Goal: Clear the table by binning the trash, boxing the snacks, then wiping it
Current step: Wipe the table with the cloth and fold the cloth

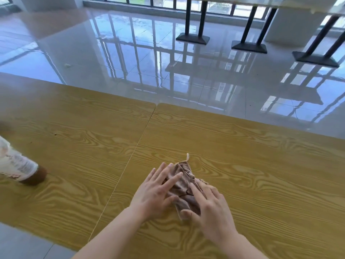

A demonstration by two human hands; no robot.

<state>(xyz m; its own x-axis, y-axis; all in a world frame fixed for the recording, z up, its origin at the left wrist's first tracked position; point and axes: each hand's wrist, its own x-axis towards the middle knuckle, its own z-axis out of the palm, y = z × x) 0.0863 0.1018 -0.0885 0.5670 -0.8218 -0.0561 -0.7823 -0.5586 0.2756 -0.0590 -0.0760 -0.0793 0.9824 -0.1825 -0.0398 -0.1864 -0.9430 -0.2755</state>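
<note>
A crumpled brown cloth [183, 181] lies on the wood-grain table [261, 165], near its front edge and just right of the seam between two tabletops. My left hand [155, 191] rests flat on the cloth's left side with fingers spread. My right hand [211, 208] presses on its right side, thumb at the cloth's near corner. Both hands touch the cloth; neither lifts it off the table.
A bottle [20, 165] with a white label and brown liquid stands at the table's left edge, partly cut off. Beyond the far table edge is glossy tiled floor [149, 62]. Black table legs [193, 34] stand at the back right.
</note>
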